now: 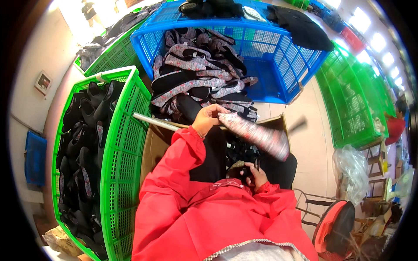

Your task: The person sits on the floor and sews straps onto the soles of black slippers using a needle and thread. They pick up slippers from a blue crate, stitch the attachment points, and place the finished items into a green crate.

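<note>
My left hand grips the heel end of a floral patterned shoe piece, held out to the right and blurred at its far tip. My right hand sits low near my lap, closed on a small dark tool. Both arms wear red sleeves. Just ahead, a heap of floral and black shoe pieces spills out of a tipped blue plastic crate. A cardboard box with dark pieces lies under my hands.
A green crate full of black shoe pieces stands on my left. More green crates are stacked on the right. A stool with a red and black seat and a clear plastic bag sit at lower right.
</note>
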`<state>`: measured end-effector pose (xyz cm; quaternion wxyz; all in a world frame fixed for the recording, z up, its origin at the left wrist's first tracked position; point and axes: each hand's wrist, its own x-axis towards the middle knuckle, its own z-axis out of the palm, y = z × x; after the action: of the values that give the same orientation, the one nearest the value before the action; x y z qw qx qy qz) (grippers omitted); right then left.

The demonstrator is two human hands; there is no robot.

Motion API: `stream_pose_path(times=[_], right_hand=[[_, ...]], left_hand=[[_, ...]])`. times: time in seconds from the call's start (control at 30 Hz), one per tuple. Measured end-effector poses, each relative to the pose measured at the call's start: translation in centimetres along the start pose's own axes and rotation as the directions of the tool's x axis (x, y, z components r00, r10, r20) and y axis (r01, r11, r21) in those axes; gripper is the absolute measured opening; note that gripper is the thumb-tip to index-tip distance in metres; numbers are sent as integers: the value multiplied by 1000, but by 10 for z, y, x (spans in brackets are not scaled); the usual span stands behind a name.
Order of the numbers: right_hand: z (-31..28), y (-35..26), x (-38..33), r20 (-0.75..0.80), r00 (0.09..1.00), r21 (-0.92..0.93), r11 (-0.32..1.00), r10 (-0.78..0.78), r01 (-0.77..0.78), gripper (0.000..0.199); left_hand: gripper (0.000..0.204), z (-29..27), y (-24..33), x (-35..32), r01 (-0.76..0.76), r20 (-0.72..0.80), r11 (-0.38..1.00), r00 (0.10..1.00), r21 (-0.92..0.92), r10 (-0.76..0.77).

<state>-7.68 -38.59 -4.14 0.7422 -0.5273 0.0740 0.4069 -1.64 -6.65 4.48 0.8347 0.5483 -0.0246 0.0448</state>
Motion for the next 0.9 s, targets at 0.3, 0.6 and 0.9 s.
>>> stream_pose_path(times=[0.3,0.6,0.9], right_hand=[[66,-48,-4,198,973,54,993,-118,109,39],[72,-41,2,88,995,172,984,-54,38,27],[63,-35,7,-343,934,281,939,-96,199,11]], left_hand=[[29,-16,-13,-27,168,412,986,898,9,-156],[24,32,-26,-46,155,267,969,942,193,-204],[22,30,11,-80,328,-198,933,934,146,-297]])
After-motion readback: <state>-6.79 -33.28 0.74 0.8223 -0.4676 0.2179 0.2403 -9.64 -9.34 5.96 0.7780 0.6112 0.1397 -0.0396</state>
